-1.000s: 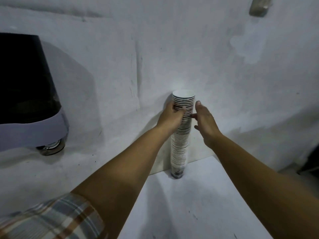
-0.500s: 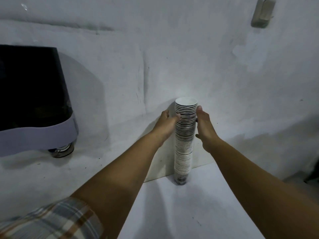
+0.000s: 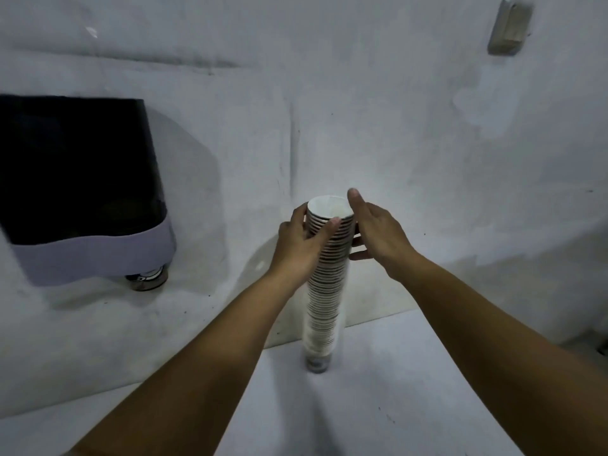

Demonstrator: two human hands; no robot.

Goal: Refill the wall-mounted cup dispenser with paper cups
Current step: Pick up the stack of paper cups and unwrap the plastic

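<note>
Cup stack (image 3: 325, 291) upright between left hand (image 3: 301, 245) and right hand (image 3: 378, 230)

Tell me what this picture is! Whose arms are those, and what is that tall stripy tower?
The picture comes from a camera worn on a person's head, so you see what they see: their own two arms reaching forward. The tall tower is a stack of paper cups, one tucked inside the next. It stands upright on a white counter by a white wall. The left hand curls round the stack near its top. The right hand is at the other side with its fingers fairly straight; whether it touches the cups is hard to tell. The dark box on the wall is the cup dispenser, with one cup peeking out at the bottom. The cups are meant to go in there.
</note>
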